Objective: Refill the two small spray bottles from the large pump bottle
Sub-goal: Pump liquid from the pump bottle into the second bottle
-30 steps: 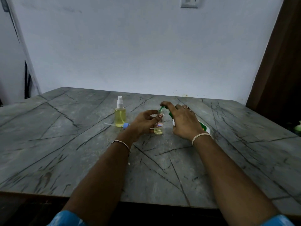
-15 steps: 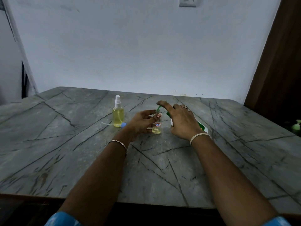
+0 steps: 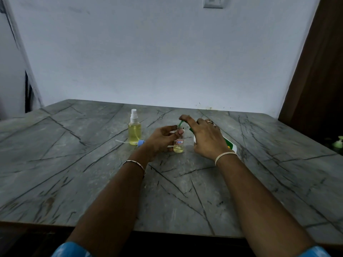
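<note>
A small clear bottle (image 3: 179,145) with a white label stands uncapped on the table, a little yellow liquid at its bottom. My left hand (image 3: 160,140) grips it around the neck. My right hand (image 3: 206,138) lies over the large white and green pump bottle (image 3: 231,146), which leans toward the small one. My index finger presses the green pump head (image 3: 182,122), whose spout sits over the small bottle's mouth. A second spray bottle (image 3: 134,129), capped white and nearly full of yellow liquid, stands to the left.
A loose blue spray cap with its white dip tube (image 3: 138,143) lies beside the full bottle. The grey marble table (image 3: 92,182) meets a white wall at the back. A brown door stands at right, with a green pump dispenser (image 3: 338,143) low at the far right edge.
Both hands have kept their hold on the bottles. The camera shifted slightly. No clear movement of the objects.
</note>
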### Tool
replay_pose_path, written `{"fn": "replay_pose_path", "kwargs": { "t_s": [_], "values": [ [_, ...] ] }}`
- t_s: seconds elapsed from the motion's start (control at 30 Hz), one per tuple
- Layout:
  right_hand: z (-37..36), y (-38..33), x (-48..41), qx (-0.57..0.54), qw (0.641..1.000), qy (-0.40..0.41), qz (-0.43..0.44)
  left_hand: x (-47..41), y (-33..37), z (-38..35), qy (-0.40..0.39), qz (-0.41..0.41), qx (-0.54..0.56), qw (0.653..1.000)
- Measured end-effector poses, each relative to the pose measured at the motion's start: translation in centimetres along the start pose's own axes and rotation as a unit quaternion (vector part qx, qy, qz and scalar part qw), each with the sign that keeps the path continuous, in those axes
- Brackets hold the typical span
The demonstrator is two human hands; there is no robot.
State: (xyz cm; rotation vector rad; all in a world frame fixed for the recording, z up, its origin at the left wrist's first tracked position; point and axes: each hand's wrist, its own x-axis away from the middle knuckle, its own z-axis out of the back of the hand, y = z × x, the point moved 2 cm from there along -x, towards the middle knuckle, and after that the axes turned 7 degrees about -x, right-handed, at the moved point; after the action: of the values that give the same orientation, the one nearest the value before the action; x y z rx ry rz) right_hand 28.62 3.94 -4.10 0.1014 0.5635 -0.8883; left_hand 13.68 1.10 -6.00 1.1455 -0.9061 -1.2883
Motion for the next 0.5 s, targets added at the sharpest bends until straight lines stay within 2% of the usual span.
{"fn": "replay_pose_path", "kwargs": {
  "t_s": [0.5],
  "values": [
    [-0.19,-0.15,-0.21,0.008,1.000,0.014,-0.001,0.41,0.34,-0.07,-0.006,0.009,0.017,1.000]
  ]
}}
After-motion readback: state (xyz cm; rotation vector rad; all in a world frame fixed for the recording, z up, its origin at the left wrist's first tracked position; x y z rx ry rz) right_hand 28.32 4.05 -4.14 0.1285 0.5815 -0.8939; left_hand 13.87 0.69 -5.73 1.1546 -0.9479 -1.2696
